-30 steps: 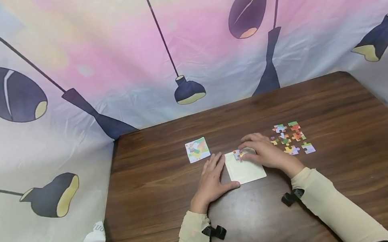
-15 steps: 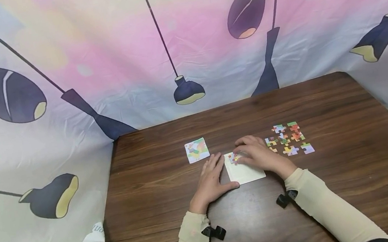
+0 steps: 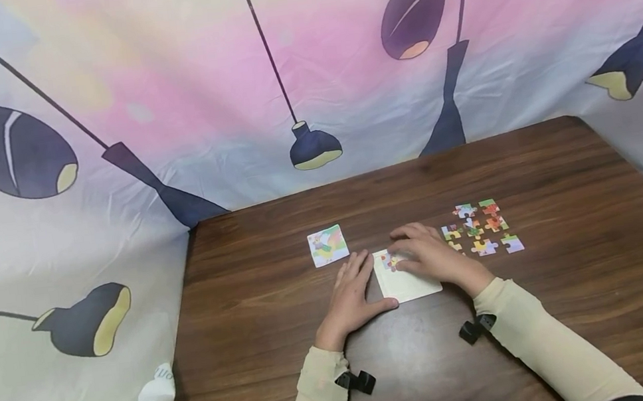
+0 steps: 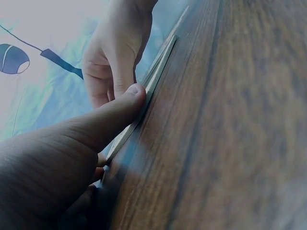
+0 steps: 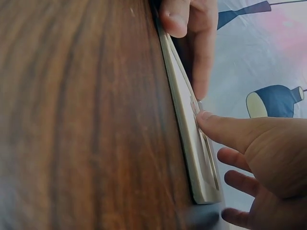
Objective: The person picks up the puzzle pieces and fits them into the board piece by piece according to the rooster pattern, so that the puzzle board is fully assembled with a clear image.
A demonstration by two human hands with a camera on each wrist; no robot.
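A white square puzzle tray [image 3: 413, 288] lies flat on the table. My left hand [image 3: 348, 305] rests along its left side, fingers straight near the far corner and thumb [image 4: 132, 93] pressing on the near edge. Over the tray's far part, my right hand [image 3: 432, 255] pinches a small colourful puzzle piece [image 3: 387, 261] between thumb and fingers. The piece sits at the far left of the tray, partly hidden by these fingers. In the right wrist view, the right thumb [image 5: 216, 125] touches down inside the tray's raised rim [image 5: 180, 108].
Several loose puzzle pieces [image 3: 485, 246] lie spread to the right of the tray. A square picture card [image 3: 328, 245] lies beyond the left hand. The brown wooden table [image 3: 263, 314] meets a cloth backdrop [image 3: 213, 107] printed with lamps at its far and left edges.
My right hand has slid left with the puzzle piece toward the tray's far left corner, then stayed nearly still. The left hand has kept its place on the tray.
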